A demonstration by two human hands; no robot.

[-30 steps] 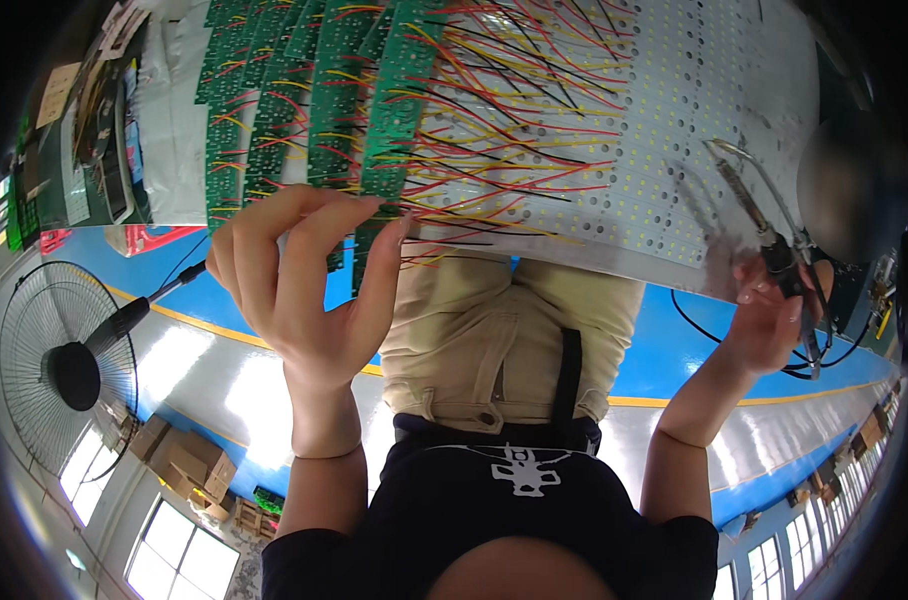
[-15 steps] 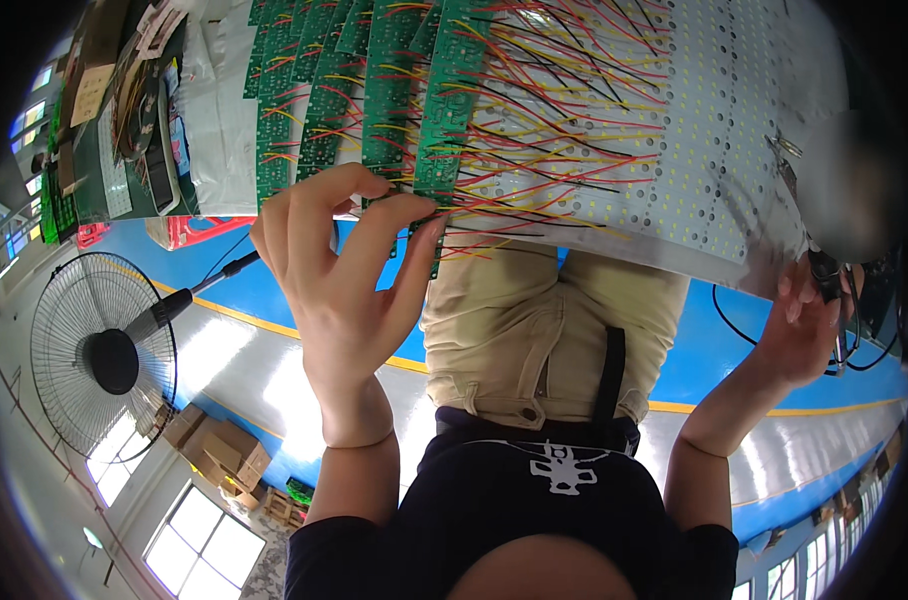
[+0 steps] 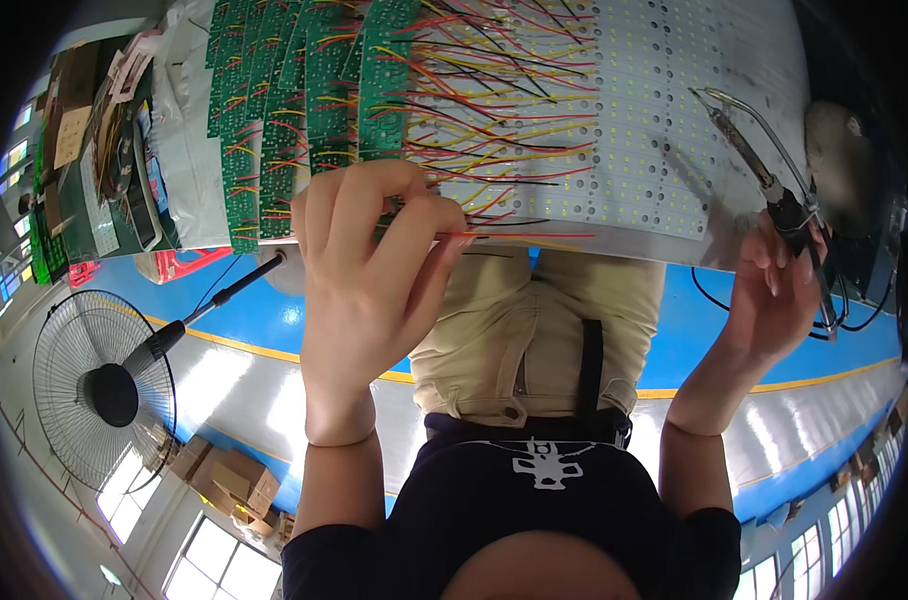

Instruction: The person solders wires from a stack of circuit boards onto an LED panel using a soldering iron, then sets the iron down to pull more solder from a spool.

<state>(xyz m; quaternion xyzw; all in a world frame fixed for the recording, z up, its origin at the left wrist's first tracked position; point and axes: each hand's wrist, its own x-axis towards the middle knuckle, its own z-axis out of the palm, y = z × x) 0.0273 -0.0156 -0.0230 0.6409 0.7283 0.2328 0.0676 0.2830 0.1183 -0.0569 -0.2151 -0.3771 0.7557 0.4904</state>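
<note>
My left hand (image 3: pixel 369 250) is at the table's near edge, thumb and fingertips pinched on thin wires (image 3: pixel 534 236), red and yellow among them. The wires run out to the right past the fingertips. Just beyond this hand, green circuit boards (image 3: pixel 384 90) lie in overlapping columns, with red, black and yellow wires fanning right from them. My right hand (image 3: pixel 779 275) is closed around the dark handle of a soldering iron (image 3: pixel 744 150). A curved metal tube runs beside its shaft, and its tip points up and left over the white LED panels (image 3: pixel 644 150).
Behind my left arm stands a black fan (image 3: pixel 109 390). Cardboard, wire bundles and a phone-like device (image 3: pixel 146 190) sit at the table's left end. A black cable (image 3: pixel 864 320) hangs below the soldering iron. Cardboard boxes (image 3: pixel 229 475) are on the floor at lower left.
The right hand has lifted the soldering iron up and left, over the panel side. My left hand's fingers have curled in closer and moved right along the boards. The whole view has shifted slightly.
</note>
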